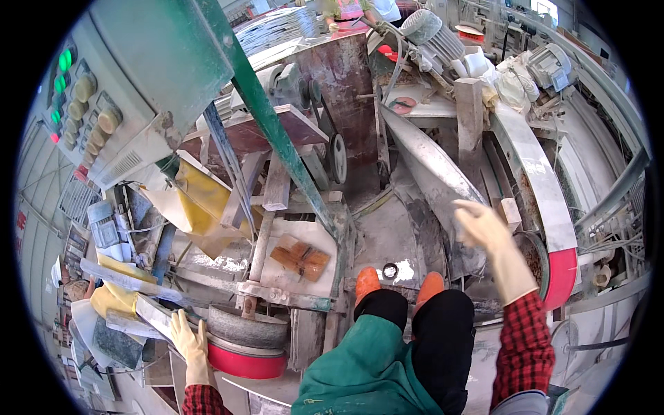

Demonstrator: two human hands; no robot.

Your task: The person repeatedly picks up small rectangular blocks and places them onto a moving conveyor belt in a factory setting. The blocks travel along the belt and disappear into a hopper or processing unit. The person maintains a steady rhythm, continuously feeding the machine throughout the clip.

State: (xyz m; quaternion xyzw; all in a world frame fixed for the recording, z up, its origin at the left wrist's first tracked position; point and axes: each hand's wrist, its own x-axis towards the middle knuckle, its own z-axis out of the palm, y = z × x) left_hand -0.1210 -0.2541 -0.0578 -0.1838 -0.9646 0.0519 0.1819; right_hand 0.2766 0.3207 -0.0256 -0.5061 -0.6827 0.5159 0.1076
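Both my hands wear cream rubber gloves. My left hand [187, 342] rests with its fingers spread at the edge of a belt with a red section [247, 361], which runs round a grey wheel [247, 327]. It holds nothing that I can see. My right hand [486, 238] is raised, its fingers stretched out to the left and bare of any object. It hovers over the lower end of a long curved grey guard [439, 173]. Right of that hand a second wide belt [536, 180] curves down to another red section [561, 278].
At upper left hangs a control box [114, 97] with lit green buttons, near a green post [277, 138]. A brown wooden piece [299, 258] lies on a pale board. Motors [432, 34] stand at the back. A person [349, 10] is at the far side, another [75, 289] at far left.
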